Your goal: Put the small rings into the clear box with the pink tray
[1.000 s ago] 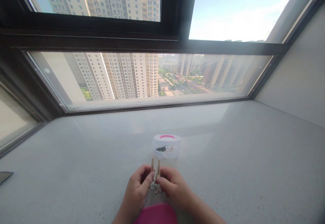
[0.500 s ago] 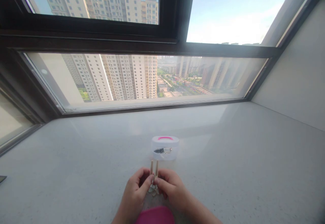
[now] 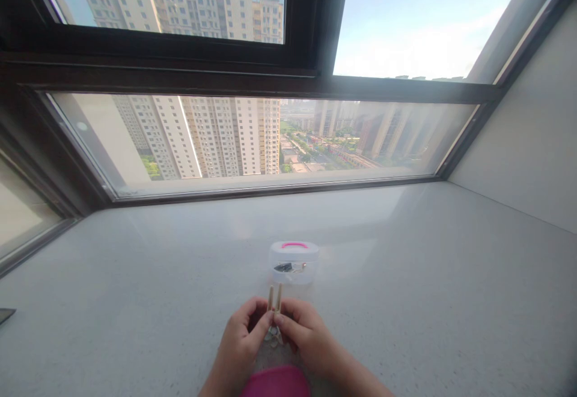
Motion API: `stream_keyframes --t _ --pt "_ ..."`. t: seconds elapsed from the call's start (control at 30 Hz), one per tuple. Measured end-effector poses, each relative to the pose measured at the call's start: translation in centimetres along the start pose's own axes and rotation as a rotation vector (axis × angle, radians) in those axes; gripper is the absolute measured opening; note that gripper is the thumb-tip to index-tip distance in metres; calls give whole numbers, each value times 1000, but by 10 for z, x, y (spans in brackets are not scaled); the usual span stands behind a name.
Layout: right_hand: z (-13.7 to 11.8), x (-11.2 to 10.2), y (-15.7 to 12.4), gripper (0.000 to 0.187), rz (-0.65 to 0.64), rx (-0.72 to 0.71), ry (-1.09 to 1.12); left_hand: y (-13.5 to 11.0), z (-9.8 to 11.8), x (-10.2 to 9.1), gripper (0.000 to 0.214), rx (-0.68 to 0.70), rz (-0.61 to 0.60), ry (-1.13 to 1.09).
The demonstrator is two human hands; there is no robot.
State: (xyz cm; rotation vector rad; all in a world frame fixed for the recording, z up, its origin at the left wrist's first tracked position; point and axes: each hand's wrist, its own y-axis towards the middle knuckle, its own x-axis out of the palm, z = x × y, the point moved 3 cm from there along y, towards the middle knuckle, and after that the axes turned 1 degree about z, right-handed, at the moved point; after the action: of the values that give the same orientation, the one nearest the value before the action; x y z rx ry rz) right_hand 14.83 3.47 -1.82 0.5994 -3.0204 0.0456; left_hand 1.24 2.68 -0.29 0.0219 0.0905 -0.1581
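Close together at the bottom centre, my left hand (image 3: 243,332) and my right hand (image 3: 309,334) pinch two slim, pale gold hair clips between thumbs and fingers. The left clip (image 3: 271,298) and the right clip (image 3: 279,298) stand side by side, long ends pointing away from me. Pale, shiny ornaments (image 3: 273,337) show below my thumbs; their exact shape is too small to make out. Most of my curled fingers are hidden behind the thumbs. Just beyond the clips stands a white, translucent oval box (image 3: 293,256), closed, with a pink handle and dark and light small items inside.
A rounded pink thing (image 3: 276,382) lies between my wrists at the bottom edge. The box rests on a pale speckled sill (image 3: 180,265). At the far left is a dark pointed object (image 3: 6,315). Dark-framed windows (image 3: 270,190) close off the back, with a white wall (image 3: 523,145) on the right.
The view has shifted very slightly. Both hands keep their grip on the clips, whose tips have tilted a little; the box stays where it was.
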Motion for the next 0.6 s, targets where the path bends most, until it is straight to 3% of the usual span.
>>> stream_keyframes --t 0.6 --pt "1 0 -1 39 -15 -18 -27 -1 1 -1 22 3 -1 21"
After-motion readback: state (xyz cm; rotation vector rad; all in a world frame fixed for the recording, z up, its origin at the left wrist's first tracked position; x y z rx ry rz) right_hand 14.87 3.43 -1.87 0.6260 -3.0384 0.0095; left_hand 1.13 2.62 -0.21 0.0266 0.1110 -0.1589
